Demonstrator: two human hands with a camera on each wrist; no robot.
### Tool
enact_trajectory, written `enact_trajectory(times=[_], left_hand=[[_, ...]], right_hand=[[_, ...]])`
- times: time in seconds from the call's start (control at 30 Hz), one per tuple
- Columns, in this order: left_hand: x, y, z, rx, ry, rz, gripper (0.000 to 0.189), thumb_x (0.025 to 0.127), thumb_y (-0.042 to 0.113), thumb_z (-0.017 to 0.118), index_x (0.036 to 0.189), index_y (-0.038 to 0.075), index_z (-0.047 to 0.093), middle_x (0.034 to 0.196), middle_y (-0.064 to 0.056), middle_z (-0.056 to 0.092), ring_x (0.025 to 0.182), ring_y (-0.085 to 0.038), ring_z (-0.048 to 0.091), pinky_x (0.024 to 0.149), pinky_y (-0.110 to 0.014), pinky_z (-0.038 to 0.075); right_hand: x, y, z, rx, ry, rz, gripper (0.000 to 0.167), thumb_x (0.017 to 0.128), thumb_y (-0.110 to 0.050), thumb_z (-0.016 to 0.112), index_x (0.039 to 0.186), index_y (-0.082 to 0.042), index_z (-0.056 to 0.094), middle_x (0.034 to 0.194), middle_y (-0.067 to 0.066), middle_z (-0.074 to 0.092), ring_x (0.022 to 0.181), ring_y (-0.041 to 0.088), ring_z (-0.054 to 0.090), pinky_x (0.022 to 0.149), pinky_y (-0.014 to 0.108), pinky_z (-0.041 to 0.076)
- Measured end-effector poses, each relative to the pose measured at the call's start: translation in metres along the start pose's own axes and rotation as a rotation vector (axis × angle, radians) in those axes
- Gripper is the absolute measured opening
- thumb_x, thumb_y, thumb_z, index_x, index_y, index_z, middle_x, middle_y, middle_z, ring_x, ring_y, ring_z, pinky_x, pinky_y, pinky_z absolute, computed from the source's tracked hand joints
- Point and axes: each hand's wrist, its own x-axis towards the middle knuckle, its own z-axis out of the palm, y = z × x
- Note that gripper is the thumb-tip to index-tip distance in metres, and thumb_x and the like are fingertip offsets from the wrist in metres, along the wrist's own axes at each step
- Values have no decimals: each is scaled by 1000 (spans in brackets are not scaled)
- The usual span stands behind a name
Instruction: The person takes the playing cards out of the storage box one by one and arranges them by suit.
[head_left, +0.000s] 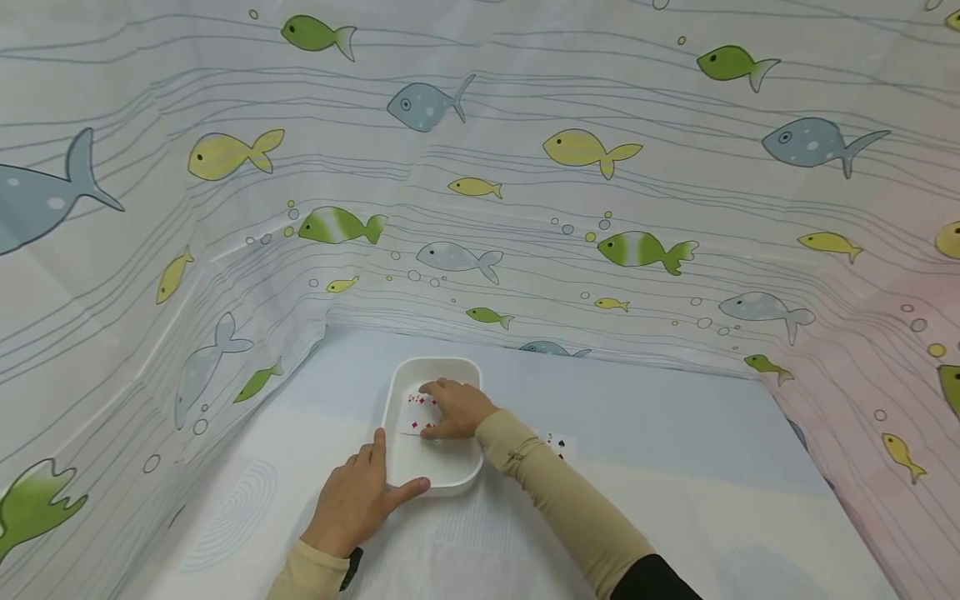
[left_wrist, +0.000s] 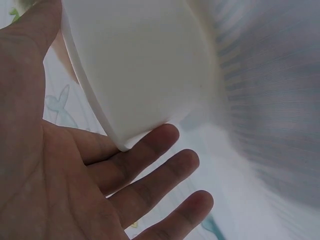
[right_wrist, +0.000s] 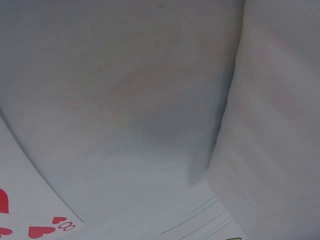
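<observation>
A white tray (head_left: 405, 462) lies in front of me with a stack of playing cards (head_left: 412, 421) inside, a red diamonds card on top. My right hand (head_left: 461, 408) reaches into the tray, thumb at the near edge of these cards and fingers at the far edge, gripping them. My left hand (head_left: 356, 500) is at the tray's near left corner, thumb along the front rim and index finger against the left side. In the left wrist view its fingers (left_wrist: 150, 185) stretch out loosely spread beside the tray (left_wrist: 135, 65).
A spades card (head_left: 561, 446) lies on the white cloth right of the tray, partly behind the right sleeve (head_left: 555, 483). An eight of hearts (right_wrist: 30, 210) shows in the right wrist view, near a white wall. A fish-patterned curtain (head_left: 517, 208) surrounds the table.
</observation>
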Motion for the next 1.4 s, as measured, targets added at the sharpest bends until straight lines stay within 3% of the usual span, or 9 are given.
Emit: enact_trajectory(times=[0.2,0.5,1.4], left_hand=[[0,0,0,4,3,1,113,85,75,61,144,-19,39,120,-28,63,95,-42,66,78,-52,53],[0,1,2,5,11,6,113,85,75,62,144,-19,40,119,-28,63,92,-41,67,76,-52,54],[0,1,2,-3,-15,-14,114,85,76,60,145,-18,38,121,-28,62,95,-42,66,75,-53,53]], right_hand=[[3,0,5,-121,4,6,81,84,-58,76,149,-20,47,137,3,60,119,18,60,100,35,48],[3,0,7,-180,-6,18,82,84,-60,74,150,-19,48,139,2,60,123,19,58,101,34,47],[2,3,9,-112,30,20,80,83,-58,73,150,-24,48,140,-1,60,125,20,54,104,36,44]])
